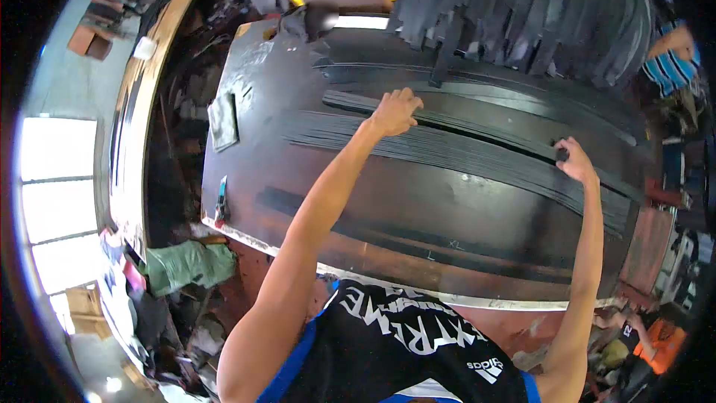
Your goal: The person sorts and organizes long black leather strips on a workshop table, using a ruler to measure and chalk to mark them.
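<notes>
Long dark strips, flat like belt strips, lie in layered stacks across a dark worktable [257,172]. My left hand [395,113] is over the upper stack [477,130], its fingers curled around the edge of the black strips. Farther right, my right hand [576,160] pinches the same stack near its right part, with a bit of black showing between thumb and fingers. Just below both hands spreads a wider grey stack of strips [447,155], its layers fanned at the left end. My fingertips are partly hidden by the hands.
Many dark strips [522,15] hang over the table's far side. A folded grey cloth [223,122] and a utility knife [221,201] lie at the left. Flat dark pieces marked with letters [447,250] lie near the front edge. A person in orange [660,347] is at lower right.
</notes>
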`<control>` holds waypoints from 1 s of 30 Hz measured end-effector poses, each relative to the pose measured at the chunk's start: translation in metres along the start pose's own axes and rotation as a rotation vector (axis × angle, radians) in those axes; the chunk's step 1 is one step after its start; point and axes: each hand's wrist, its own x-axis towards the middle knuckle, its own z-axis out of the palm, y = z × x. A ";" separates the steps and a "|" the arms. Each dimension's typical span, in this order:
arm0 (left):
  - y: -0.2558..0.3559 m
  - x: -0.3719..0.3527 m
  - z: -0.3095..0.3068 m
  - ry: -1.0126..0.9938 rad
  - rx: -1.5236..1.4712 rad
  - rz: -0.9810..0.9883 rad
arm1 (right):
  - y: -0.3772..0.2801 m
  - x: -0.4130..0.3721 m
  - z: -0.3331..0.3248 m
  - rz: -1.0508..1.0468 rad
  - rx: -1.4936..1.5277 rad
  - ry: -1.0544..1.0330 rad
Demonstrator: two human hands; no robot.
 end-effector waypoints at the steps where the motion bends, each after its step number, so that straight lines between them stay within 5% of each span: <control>1: -0.003 -0.005 -0.001 0.011 -0.003 -0.018 | -0.002 -0.003 0.001 0.008 0.035 0.015; 15: -0.060 -0.065 -0.025 0.146 -0.028 -0.149 | -0.043 -0.050 0.006 -0.100 0.053 0.091; 22: -0.073 -0.070 -0.024 0.231 -0.103 -0.116 | 0.028 -0.076 0.008 -0.058 -0.129 0.185; 30: -0.069 -0.078 -0.038 0.061 -0.134 -0.153 | 0.023 -0.106 0.008 0.064 -0.395 -0.025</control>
